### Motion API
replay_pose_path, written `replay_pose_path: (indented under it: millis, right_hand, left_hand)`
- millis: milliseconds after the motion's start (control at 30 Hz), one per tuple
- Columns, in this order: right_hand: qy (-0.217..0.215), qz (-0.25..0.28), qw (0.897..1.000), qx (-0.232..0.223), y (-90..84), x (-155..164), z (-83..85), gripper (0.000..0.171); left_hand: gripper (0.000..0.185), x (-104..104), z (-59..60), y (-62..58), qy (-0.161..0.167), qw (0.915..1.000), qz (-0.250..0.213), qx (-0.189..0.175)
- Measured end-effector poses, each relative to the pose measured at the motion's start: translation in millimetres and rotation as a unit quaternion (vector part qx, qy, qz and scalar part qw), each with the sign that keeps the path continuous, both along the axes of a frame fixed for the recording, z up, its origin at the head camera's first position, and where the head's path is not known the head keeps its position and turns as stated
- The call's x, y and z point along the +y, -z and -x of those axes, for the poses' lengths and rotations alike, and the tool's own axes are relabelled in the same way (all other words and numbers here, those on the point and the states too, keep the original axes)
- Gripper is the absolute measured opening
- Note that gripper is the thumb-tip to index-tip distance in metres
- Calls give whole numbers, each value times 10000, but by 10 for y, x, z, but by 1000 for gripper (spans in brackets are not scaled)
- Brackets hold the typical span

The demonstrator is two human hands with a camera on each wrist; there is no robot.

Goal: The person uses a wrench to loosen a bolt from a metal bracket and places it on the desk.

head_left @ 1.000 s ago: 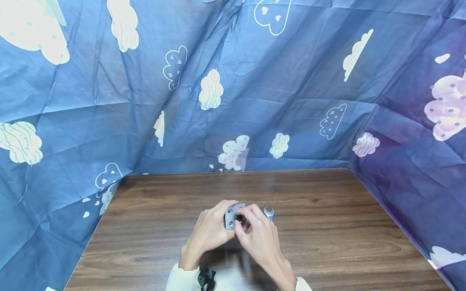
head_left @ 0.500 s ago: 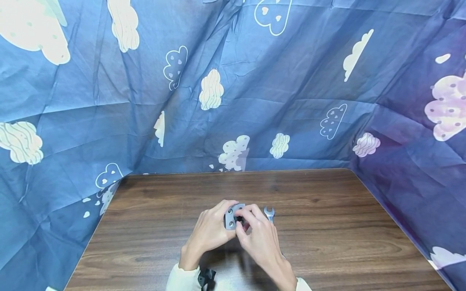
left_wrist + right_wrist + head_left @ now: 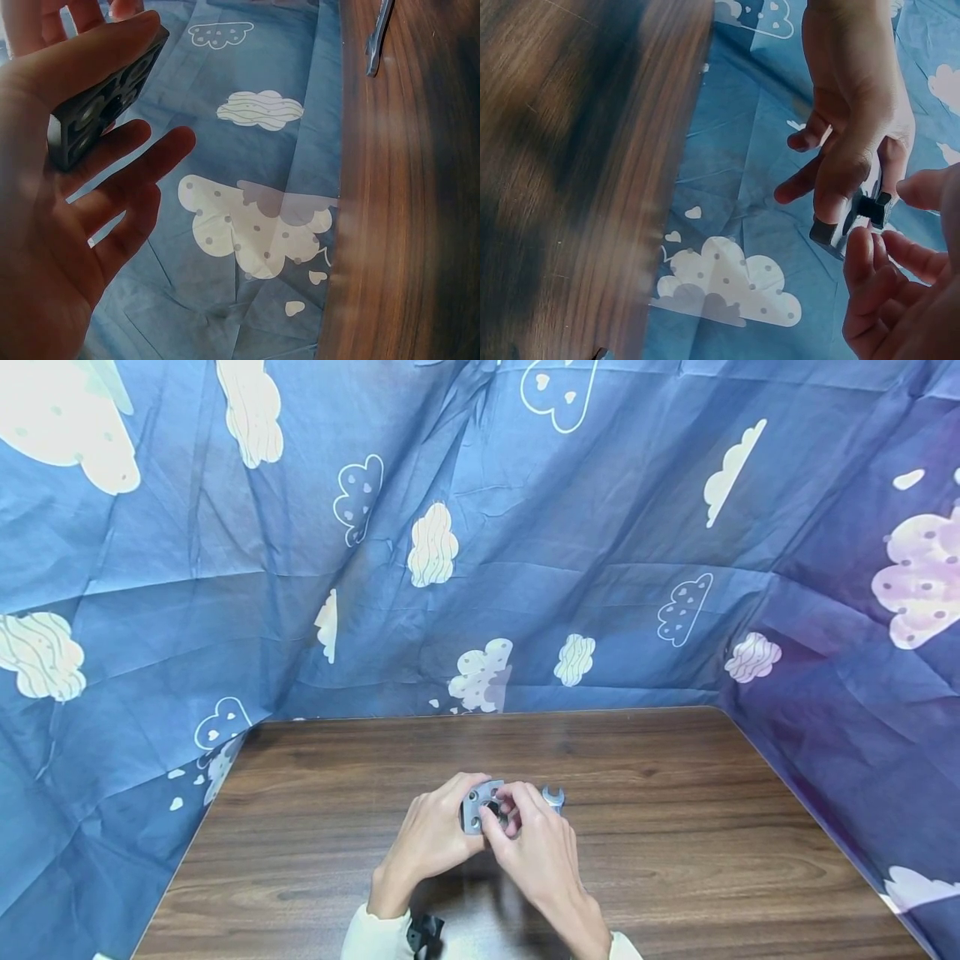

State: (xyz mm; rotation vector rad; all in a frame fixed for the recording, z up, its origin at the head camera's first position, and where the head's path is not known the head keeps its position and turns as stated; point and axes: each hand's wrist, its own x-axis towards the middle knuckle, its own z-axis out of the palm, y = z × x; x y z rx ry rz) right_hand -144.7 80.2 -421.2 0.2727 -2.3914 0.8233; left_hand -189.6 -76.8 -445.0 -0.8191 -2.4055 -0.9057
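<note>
**Ana:** Head view first: what sits between the two hands?

**Ben:** A small grey metal block with round holes through its face, held up off the tabletop, near its middle and just in front of the person. The left hand grips it by the edges, face turned toward the other hand, which I judge keeps the holes reachable.

**Ana:** And the fingers of that left hand?

**Ben:** In the left wrist view the block is pinched between the thumb on top and a fingertip beneath; the remaining fingers hang spread and relaxed under it, not touching it.

**Ana:** The right hand?

**Ben:** The right hand meets the block from the right. Its fingertips are pressed together on a small dark part at the block's face. The right wrist view shows that dark part standing out from the block's edge, with the right fingers curled close around it. Whether it is a bolt or a knob I cannot tell.

**Ana:** Anything else nearby?

**Ben:** A small open-ended wrench lies flat on the tabletop just beyond the right hand's knuckles, untouched. A blue cloth with cloud prints hangs behind and to both sides.
</note>
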Motion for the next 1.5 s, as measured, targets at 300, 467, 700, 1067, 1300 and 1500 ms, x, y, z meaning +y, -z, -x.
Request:
replay_pose_path:
  millis: [300,467,700,1067,1300,1500]
  right_hand:
    - [10,-67,10000,29,3,-7,19,18]
    - [-61,-39,10000,63,5,-9,17,18]
    - [-186,-85,9995,222,16,2,17,20]
    - [-325,-116,9991,261,17,5,7,23]
    - [-401,-115,9986,313,20,9,5,25]
    - [-497,-111,9979,388,20,12,0,27]
  left_hand:
    - [63,1,5,-4,18,10000,17,25]
    - [63,0,4,-7,30,10000,17,35]
    - [62,2,1,-6,9,10000,22,12]
    - [60,0,-1,-16,72,10000,24,-8]
    - [58,1,3,-15,85,10000,28,1]
    - [58,-6,0,-4,68,9999,39,70]
